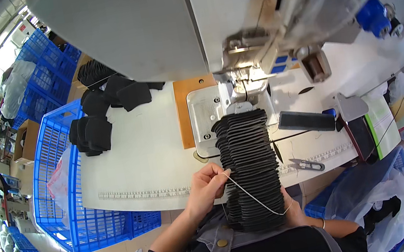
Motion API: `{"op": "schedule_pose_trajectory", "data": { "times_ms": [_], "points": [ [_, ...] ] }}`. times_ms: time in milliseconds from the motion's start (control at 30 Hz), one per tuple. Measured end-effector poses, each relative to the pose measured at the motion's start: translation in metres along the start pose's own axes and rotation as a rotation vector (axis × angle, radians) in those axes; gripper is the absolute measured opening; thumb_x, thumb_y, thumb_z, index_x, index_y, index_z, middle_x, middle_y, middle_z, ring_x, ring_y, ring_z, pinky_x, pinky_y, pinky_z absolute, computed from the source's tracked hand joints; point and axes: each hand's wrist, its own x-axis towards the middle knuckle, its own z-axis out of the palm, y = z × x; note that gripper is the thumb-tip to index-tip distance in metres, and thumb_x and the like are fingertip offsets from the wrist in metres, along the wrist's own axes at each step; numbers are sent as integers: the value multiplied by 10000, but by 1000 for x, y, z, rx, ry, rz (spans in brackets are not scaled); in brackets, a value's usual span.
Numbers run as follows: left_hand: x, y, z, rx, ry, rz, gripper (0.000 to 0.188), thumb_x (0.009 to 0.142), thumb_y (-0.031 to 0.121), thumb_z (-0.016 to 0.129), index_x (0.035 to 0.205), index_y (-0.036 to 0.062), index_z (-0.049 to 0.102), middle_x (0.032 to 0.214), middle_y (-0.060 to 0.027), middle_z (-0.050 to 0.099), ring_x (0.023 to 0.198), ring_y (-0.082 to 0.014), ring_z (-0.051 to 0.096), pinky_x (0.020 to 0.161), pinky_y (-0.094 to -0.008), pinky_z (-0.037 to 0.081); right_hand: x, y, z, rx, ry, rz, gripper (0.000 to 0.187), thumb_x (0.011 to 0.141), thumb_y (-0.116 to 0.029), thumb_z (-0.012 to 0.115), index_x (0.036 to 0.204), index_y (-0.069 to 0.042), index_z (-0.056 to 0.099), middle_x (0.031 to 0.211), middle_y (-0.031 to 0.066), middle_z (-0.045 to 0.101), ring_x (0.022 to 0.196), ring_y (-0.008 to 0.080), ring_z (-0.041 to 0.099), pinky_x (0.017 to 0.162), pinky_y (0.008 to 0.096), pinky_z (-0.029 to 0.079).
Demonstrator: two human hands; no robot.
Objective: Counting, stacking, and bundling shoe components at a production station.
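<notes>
A long stack of black fabric pieces (249, 171) reaches from the sewing machine's (244, 73) needle area over the table's front edge toward my body. My left hand (207, 186) is closed at the left side of the stack, thumb and forefinger pinching a pale string (251, 195). From that pinch the string slants across the stack down to its lower right side. There my right hand (295, 212) grips the stack's edge, beside the string. The stack hides most of the right hand's fingers.
Loose black pieces (93, 133) lie at the table's left, near a blue crate (78, 216). Thread snips (307, 164) and a dark oblong case (306, 121) rest on the right. A plastic-lined blue crate (322, 207) stands at lower right. The machine's head hangs overhead.
</notes>
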Motion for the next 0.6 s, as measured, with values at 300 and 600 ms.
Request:
{"op": "schedule_pose_trajectory", "data": {
  "times_ms": [300, 600],
  "points": [
    [10, 15, -1, -117, 5, -45, 243, 961, 100, 502, 730, 87, 428, 572, 31, 381, 401, -36, 298, 360, -209, 220, 37, -25, -78, 566, -218, 310, 1058, 789, 53, 693, 1523, -104, -53, 1598, 127, 14, 1453, 303, 128, 1101, 421, 316],
    [46, 9, -5, 658, 248, 570, 98, 888, 27, 530, 801, 52, 491, 770, -79, 576, 639, -164, 555, 610, -275, 466, 114, -19, -105, 815, -114, 283, 702, 957, -54, 493, 1517, -27, 70, 1600, 100, 34, 1461, 270, 106, 1138, 397, 235]
  ]
}}
